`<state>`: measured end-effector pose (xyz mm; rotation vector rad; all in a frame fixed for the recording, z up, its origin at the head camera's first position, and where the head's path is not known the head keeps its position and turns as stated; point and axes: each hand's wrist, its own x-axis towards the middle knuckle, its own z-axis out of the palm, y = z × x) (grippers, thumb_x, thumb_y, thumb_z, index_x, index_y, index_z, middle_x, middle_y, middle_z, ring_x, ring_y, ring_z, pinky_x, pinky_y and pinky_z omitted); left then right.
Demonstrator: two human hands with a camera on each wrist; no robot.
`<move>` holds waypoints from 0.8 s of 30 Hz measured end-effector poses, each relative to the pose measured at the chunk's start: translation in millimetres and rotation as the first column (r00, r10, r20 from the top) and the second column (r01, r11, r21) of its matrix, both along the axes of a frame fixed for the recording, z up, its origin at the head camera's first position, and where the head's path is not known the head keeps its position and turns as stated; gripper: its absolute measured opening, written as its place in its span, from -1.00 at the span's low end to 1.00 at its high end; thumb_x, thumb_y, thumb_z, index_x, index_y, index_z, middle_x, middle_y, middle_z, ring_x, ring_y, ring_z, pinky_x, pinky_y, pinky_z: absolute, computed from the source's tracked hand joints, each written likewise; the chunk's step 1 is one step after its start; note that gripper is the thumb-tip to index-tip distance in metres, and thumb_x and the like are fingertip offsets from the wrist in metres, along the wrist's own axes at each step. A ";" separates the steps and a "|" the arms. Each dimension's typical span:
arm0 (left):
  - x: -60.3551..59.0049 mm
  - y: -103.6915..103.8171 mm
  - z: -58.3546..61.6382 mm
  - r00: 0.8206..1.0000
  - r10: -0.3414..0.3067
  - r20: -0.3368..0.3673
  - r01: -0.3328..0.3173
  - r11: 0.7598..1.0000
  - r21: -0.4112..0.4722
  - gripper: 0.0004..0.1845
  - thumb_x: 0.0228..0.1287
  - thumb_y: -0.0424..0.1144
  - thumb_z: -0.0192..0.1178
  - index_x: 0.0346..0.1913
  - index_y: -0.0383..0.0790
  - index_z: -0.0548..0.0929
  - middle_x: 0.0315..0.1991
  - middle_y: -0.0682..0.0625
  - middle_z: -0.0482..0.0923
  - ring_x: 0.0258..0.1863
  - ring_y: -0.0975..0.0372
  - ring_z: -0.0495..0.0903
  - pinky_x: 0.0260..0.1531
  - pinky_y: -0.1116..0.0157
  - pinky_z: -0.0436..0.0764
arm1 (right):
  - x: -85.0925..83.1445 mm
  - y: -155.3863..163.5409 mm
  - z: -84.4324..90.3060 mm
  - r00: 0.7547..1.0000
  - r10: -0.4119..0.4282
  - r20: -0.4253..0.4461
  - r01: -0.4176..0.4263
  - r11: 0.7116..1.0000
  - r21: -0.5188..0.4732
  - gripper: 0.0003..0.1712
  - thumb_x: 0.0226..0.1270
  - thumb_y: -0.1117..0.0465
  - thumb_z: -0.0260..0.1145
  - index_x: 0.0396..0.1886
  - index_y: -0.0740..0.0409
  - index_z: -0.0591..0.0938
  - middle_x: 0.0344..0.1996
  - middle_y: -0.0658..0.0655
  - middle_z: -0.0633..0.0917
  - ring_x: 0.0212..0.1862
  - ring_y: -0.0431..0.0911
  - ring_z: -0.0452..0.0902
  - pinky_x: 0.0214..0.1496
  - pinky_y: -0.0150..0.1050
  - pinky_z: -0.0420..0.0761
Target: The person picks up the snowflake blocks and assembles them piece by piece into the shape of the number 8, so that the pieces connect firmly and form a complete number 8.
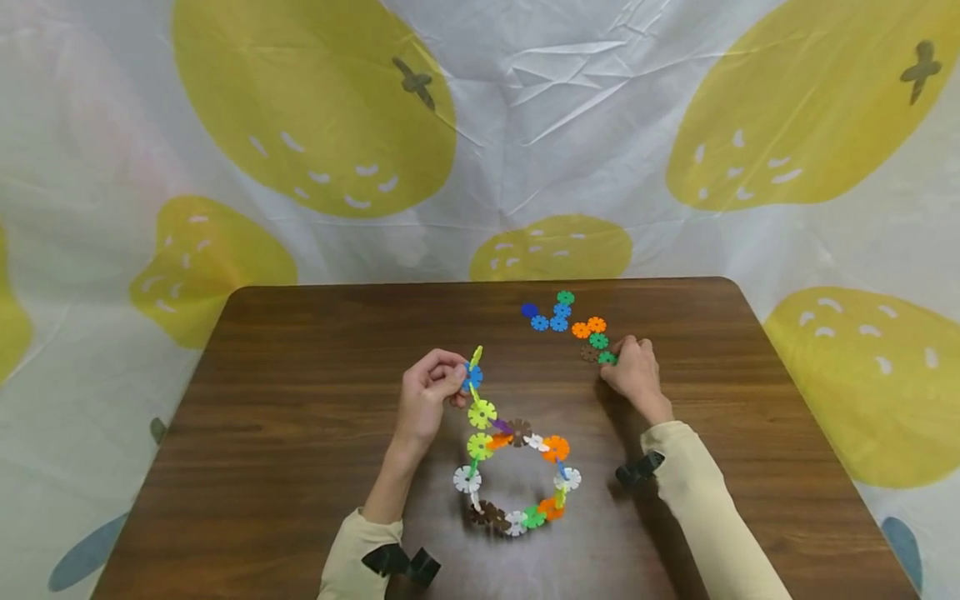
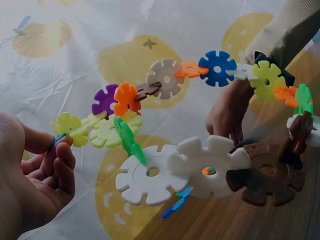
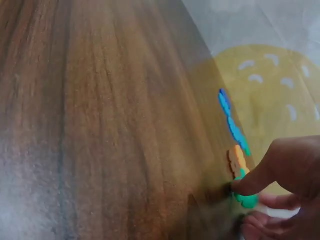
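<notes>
on the left, left hand [image 1: 429, 390] pinching the top blue disc of the disc chain [image 1: 516, 467], with the ring part down on the table [image 1: 300, 400]; could bend or pop apart from a hard tug. on the right, right hand [image 1: 633, 372] with fingertips curled onto a green disc [image 1: 607, 358] in the loose pile [image 1: 564, 319], not lifted; could slip off and knock the others away.

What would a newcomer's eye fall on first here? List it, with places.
First, the ring of colourful snowflake discs lying on the brown table near its front edge, with a chain rising from it to the left hand, which pinches its top. Next, the loose discs near the table's far edge, where the right hand touches a green disc. Behind hangs a white cloth with yellow fruit shapes.
</notes>
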<state>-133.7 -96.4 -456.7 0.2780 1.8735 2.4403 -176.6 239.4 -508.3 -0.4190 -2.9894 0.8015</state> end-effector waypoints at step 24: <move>3.7 3.0 1.4 0.999 -0.018 -0.040 0.016 0.998 -0.052 -0.85 0.41 -0.49 0.13 -0.16 -0.62 0.56 -0.57 0.06 0.49 -0.62 0.35 0.48 -0.55 0.48 0.55 | 30.7 -119.7 106.1 0.858 0.333 -0.391 -0.502 0.701 -0.507 -0.82 0.34 0.30 0.42 -0.09 0.25 0.70 -0.29 0.25 0.79 -0.30 -0.17 0.74 -0.21 -0.36 0.71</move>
